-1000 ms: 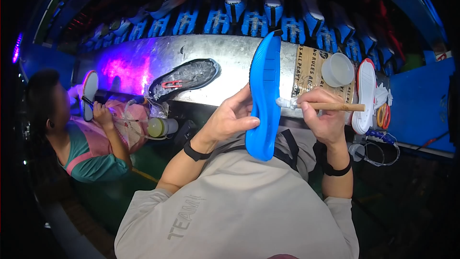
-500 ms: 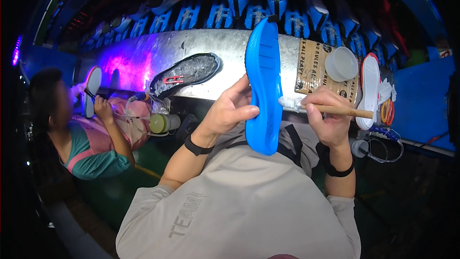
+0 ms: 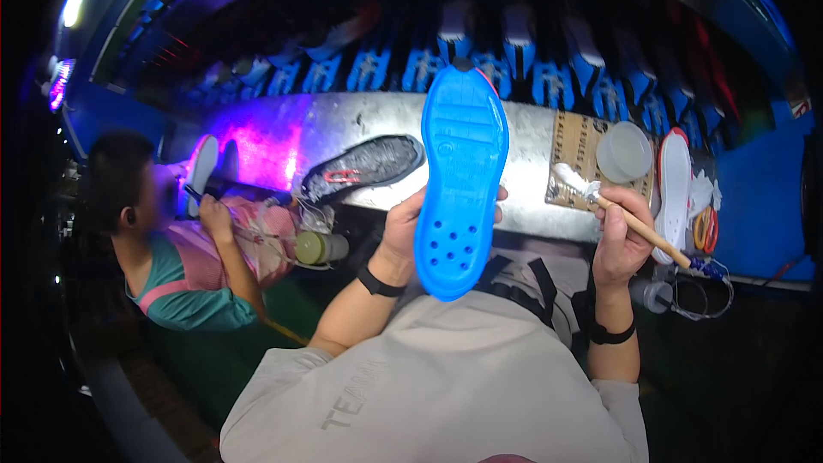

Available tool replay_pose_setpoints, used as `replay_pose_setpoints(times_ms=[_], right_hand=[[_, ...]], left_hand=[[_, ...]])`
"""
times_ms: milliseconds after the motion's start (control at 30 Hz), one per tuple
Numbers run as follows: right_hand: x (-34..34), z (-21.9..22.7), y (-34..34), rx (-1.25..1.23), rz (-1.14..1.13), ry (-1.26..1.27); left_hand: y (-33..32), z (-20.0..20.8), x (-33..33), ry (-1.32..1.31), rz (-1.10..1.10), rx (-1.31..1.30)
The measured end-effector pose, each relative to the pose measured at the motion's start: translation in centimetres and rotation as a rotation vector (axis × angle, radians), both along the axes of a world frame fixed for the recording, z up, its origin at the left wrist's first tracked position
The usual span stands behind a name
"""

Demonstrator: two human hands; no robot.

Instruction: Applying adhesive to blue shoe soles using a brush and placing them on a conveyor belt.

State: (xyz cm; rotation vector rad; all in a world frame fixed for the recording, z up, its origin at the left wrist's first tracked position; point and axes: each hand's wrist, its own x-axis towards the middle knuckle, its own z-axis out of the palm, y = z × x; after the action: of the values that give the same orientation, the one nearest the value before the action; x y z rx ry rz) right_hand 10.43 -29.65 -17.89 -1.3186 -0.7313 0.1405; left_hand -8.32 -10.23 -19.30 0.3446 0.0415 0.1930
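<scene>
Left hand point(image 3: 401, 227) gripping a blue sole point(image 3: 463, 180) before a metal bench point(image 3: 377, 116), right hand point(image 3: 624, 240) clasping a brush point(image 3: 643, 229) apart from it, green floor point(image 3: 291, 291) below, shoe row point(image 3: 519, 50) behind, black shoe point(image 3: 364, 170) and translucent cup point(image 3: 624, 153) nearby, co-worker point(image 3: 193, 240) at left, blue sole hiding some bench.

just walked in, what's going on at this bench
The person's left hand holds up a blue shoe sole, with fingertips showing past its far edge. The right hand grips a wooden-handled brush, its white tip apart from the sole. A whitish cup stands on the cardboard. To the left, a co-worker holds another sole.
</scene>
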Motion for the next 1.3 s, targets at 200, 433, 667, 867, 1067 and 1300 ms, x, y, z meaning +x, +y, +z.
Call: replay_pose_setpoints(times_ms=[200,433,667,867,1067,1300], right_hand=[[1.0,-3.9,1.8,-0.217,-0.100,-0.221],[1.3,-8.1,2.7,-0.274,-0.026,-0.322],[1.5,-9.9,2.9,-0.266,-0.028,-0.347],[1.3,-10.2,2.8,-0.280,-0.035,-0.328],[1.4,-10.7,2.8,-0.246,-0.046,-0.415],[1.1,-10.8,2.7,-0.261,-0.044,-0.422]], left_hand=[[-0.3,0.0,-0.1,-0.283,-0.029,-0.315],[-0.3,0.2,-0.8,-0.337,-0.065,-0.262],[0.7,0.9,-1.4,-0.292,-0.033,-0.144],[1.3,1.6,-2.1,-0.247,0.016,-0.119],[2.6,0.4,-1.9,-0.158,0.141,-0.148],[1.8,-3.7,-4.4,-0.057,0.127,-0.155]])
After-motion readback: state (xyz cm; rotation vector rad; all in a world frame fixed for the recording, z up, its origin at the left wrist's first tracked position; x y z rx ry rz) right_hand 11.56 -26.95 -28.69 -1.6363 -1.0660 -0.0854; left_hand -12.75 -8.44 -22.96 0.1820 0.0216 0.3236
